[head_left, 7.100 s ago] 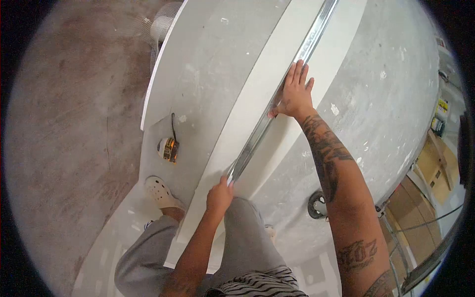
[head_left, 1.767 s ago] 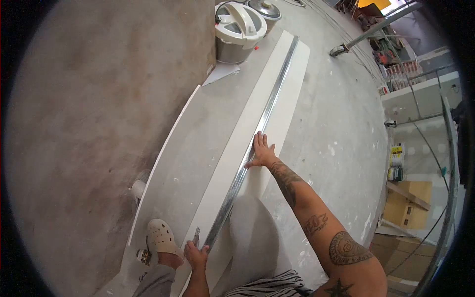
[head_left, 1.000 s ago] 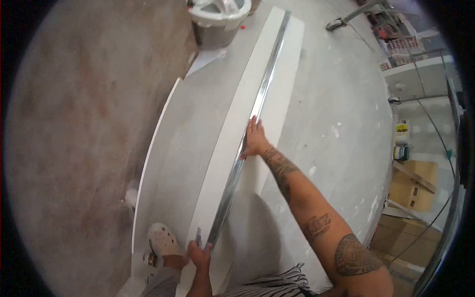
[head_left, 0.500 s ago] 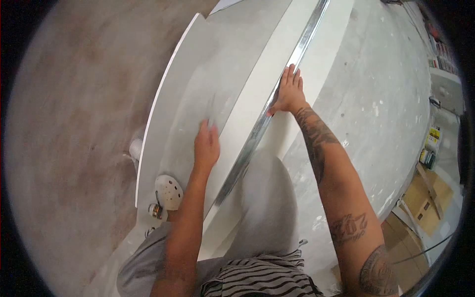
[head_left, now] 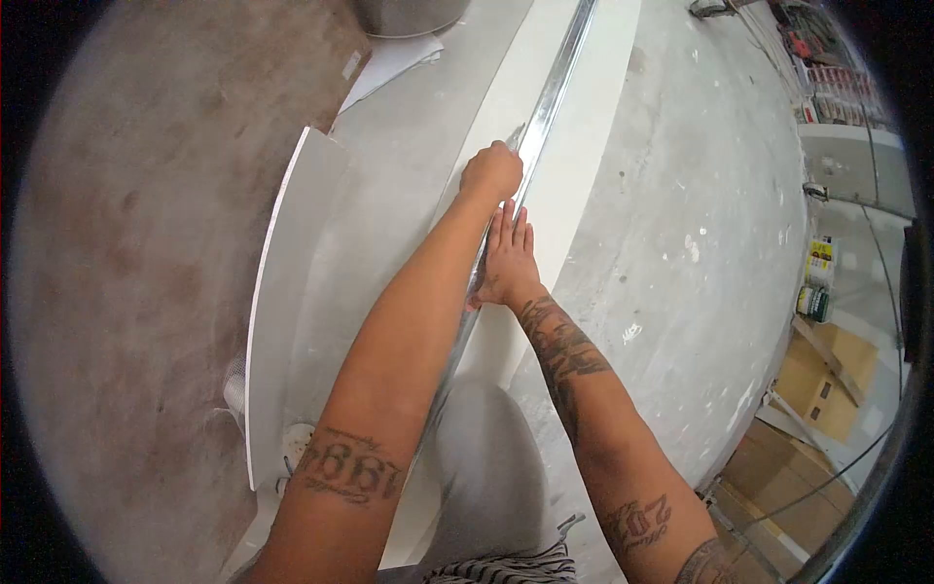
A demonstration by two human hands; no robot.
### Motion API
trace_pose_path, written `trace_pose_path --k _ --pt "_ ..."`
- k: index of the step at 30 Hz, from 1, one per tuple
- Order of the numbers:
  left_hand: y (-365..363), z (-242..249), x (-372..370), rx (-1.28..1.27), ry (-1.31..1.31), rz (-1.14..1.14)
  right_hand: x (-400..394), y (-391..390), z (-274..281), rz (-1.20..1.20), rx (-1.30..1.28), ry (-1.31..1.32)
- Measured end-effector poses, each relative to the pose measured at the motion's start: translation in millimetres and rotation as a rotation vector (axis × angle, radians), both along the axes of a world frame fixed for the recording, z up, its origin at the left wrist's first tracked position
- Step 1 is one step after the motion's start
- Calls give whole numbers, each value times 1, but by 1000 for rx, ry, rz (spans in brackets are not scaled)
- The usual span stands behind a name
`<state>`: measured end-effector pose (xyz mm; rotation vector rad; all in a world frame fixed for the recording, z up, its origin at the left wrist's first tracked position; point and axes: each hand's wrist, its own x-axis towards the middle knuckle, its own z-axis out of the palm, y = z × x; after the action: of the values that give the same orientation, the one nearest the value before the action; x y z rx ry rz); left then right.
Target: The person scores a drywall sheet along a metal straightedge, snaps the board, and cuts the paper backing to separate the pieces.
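A long shiny metal strip (head_left: 559, 83) lies lengthwise on a white board (head_left: 591, 117). My right hand (head_left: 506, 261) presses flat on the strip, fingers spread and pointing away from me. Just beyond it, my left hand (head_left: 491, 173) is closed at the strip's left edge. A small pointed tool (head_left: 517, 133) sticks out past its fingers, its tip close to the metal; the rest of the tool is hidden in the fist.
A curved-looking grey panel (head_left: 282, 282) with a pale edge stands at the left. At the top are a bucket-like container (head_left: 409, 12) and white paper (head_left: 399, 66). Cardboard (head_left: 822, 384) and small containers (head_left: 812, 304) lie at the right.
My left hand has moved up and right, from beside the board to the strip's edge. My right hand stays on the strip. The view has shifted, showing more at the top.
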<state>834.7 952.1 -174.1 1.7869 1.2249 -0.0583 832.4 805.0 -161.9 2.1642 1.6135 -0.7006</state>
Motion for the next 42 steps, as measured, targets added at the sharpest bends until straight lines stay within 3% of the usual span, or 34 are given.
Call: trace_pose_path --k 5,9,17,21,25,29,31,33,34,37,42 --pt "-3 10 10 3 28 -12 3 -3 -10 12 -12 -7" --pt "3 22 25 -15 128 -76 6 -12 -28 35 148 26" --pt "-11 12 9 -103 180 -64 9 -20 -35 98 238 37" --pt "-35 17 -21 -92 138 -59 10 -14 -30 75 119 82" --pt "-61 17 -51 -85 69 0 8 -17 -27 98 216 71" --pt "-93 24 -84 -131 168 -1 8 -17 -32 91 243 27" --pt "-112 20 -105 -73 155 -32 15 -20 -57 73 312 67" --pt "-131 16 -126 -87 172 -21 15 -24 -73 128 431 -80" --pt "-140 16 -138 -102 180 -13 10 -16 -42 111 210 -53" --pt "-174 23 -176 -136 223 4 4 -7 -12 84 39 -2" --pt "-243 30 -254 -197 300 -1 0 -9 -13 56 86 13"
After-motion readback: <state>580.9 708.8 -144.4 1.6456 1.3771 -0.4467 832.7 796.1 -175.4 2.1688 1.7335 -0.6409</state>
